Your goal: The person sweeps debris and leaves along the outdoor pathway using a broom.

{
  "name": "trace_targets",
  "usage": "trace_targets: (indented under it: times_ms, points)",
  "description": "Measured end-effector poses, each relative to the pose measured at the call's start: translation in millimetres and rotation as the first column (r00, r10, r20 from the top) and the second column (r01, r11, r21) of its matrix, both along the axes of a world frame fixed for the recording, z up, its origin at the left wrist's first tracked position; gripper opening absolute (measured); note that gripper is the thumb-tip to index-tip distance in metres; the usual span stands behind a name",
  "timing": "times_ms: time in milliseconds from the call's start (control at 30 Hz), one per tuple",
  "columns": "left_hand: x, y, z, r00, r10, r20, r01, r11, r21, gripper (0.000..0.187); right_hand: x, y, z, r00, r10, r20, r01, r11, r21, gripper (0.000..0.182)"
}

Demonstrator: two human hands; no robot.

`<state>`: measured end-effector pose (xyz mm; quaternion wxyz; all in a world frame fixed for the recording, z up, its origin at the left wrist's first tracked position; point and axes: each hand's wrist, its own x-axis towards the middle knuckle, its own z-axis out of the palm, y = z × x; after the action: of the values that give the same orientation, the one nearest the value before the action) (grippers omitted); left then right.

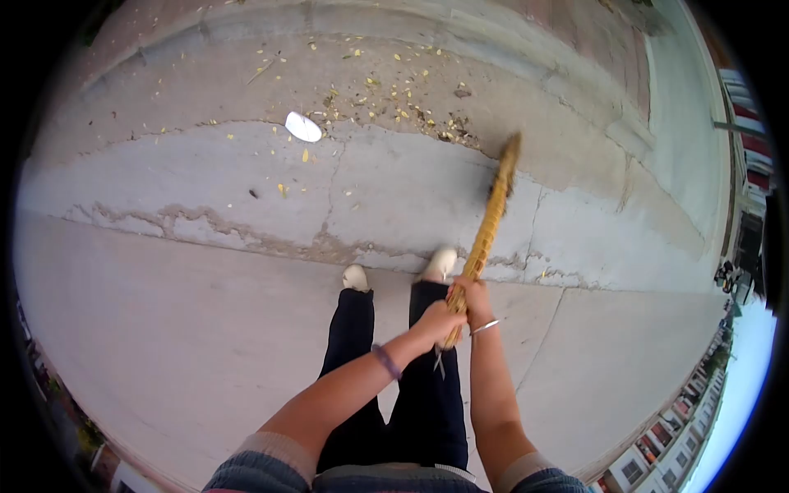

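Observation:
Both my hands are wrapped round a straw broom (486, 230) bound in yellow bands. My left hand (438, 322) grips it close to the butt end, where loose strips hang out. Just above, my right hand (472, 300) is closed round the same handle. The broom slants up and to the right, and its blurred bristle tip is at or near the concrete. Left of that tip lie a heap of small yellow leaves (403, 94) and dark debris. A white oval object (303, 127) rests on the ground beside the scattered leaves.
My shoes (356, 278) stand by a cracked seam in the pavement (222, 312). A low kerb (329, 26) curves along the far side. Buildings (657, 448) line the lower right, and parked things sit at the right edge.

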<state>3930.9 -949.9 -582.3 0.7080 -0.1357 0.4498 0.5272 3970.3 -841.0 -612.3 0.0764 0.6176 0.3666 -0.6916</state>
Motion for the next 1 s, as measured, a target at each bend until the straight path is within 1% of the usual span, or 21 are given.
trace_targets:
  times_ms: [67, 100, 133, 167, 200, 233, 267, 333, 367, 400, 433, 500, 567, 633, 700, 767, 833, 900, 933, 967, 1000]
  points:
    - [-36, 20, -20, 0.999, 0.046, 0.026, -0.045, 0.999, -0.022, 0.015, -28, 24, -21, 1.000, -0.019, 0.022, 0.019, 0.999, -0.025, 0.012]
    - [-47, 16, -32, 0.995, 0.087, 0.042, -0.082, 0.991, -0.109, 0.016, -46, 21, -36, 1.000, 0.028, 0.003, -0.028, 0.993, -0.113, 0.012]
    - [-53, -2, -37, 0.975, 0.208, 0.080, -0.193, 0.967, -0.167, 0.014, -63, 5, -50, 0.992, 0.117, -0.055, -0.123, 0.984, -0.126, 0.009]
    - [-60, -28, -37, 0.925, 0.362, 0.116, -0.336, 0.922, -0.191, 0.010, -73, -19, -72, 0.944, 0.320, -0.080, -0.323, 0.946, -0.033, 0.011]
    - [-71, -46, -28, 0.903, 0.421, 0.085, -0.392, 0.888, -0.242, 0.007, -107, -35, -43, 0.872, 0.489, -0.032, -0.484, 0.870, 0.091, 0.017]
    - [-79, -55, -11, 0.900, 0.435, -0.012, -0.422, 0.865, -0.270, 0.008, -116, -50, -58, 0.810, 0.574, -0.125, -0.571, 0.819, 0.057, 0.020]
    - [-78, -60, -3, 0.881, 0.472, -0.026, -0.458, 0.838, -0.296, 0.011, -131, -55, -45, 0.790, 0.593, -0.156, -0.601, 0.799, -0.007, 0.016]
    - [-74, -32, 35, 0.850, 0.505, -0.152, -0.526, 0.787, -0.324, 0.013, -149, -43, -10, 0.760, 0.600, -0.249, -0.635, 0.766, -0.094, 0.015]
    - [-75, -11, 47, 0.823, 0.523, -0.222, -0.568, 0.757, -0.322, 0.014, -153, -30, 1, 0.741, 0.595, -0.311, -0.652, 0.749, -0.118, 0.016]
    - [-68, 7, 48, 0.776, 0.585, -0.238, -0.631, 0.730, -0.264, 0.016, -156, -17, 13, 0.717, 0.590, -0.371, -0.671, 0.727, -0.142, 0.018]
    - [-64, 25, 50, 0.723, 0.644, -0.249, -0.690, 0.695, -0.205, 0.018, -159, -2, 25, 0.720, 0.602, -0.344, -0.668, 0.736, -0.109, 0.020]
    - [-62, 54, 64, 0.758, 0.629, -0.174, -0.653, 0.727, -0.213, 0.019, -154, 34, 47, 0.732, 0.619, -0.285, -0.656, 0.753, -0.046, 0.024]
    - [-60, 86, 58, 0.844, 0.527, -0.095, -0.535, 0.823, -0.189, 0.022, -127, 73, 27, 0.805, 0.554, -0.212, -0.554, 0.830, 0.066, 0.028]
    - [-75, 125, 47, 0.904, 0.426, -0.049, -0.428, 0.897, -0.109, 0.015, -136, 122, 38, 0.895, 0.446, 0.008, -0.445, 0.894, 0.045, 0.023]
    - [-105, 164, 15, 0.985, 0.170, -0.004, -0.170, 0.983, -0.067, 0.007, -134, 178, 0, 0.903, 0.426, 0.047, -0.429, 0.901, 0.068, 0.016]
    - [-136, 199, -29, 0.970, 0.227, 0.091, -0.230, 0.973, 0.025, 0.009, -161, 215, -26, 0.962, 0.272, 0.038, -0.274, 0.960, 0.061, 0.012]
    - [-176, 206, -37, 0.946, 0.315, 0.083, -0.308, 0.948, -0.086, 0.011, -199, 218, -45, 0.976, 0.205, -0.070, -0.206, 0.978, -0.009, 0.013]
    - [-177, 166, -47, 0.839, 0.536, 0.093, -0.514, 0.838, -0.185, 0.011, -223, 179, -68, 0.830, 0.555, -0.045, -0.547, 0.828, 0.124, 0.014]
    - [-179, 141, -36, 0.818, 0.573, 0.046, -0.546, 0.799, -0.253, 0.011, -228, 152, -87, 0.645, 0.761, 0.072, -0.754, 0.619, 0.221, 0.013]
    - [-180, 124, -19, 0.796, 0.606, -0.010, -0.577, 0.753, -0.315, 0.013, -237, 124, -86, 0.634, 0.773, -0.020, -0.760, 0.627, 0.172, 0.015]
    - [-177, 116, -8, 0.776, 0.629, -0.043, -0.608, 0.729, -0.314, 0.013, -241, 101, -76, 0.617, 0.779, -0.113, -0.770, 0.627, 0.120, 0.016]
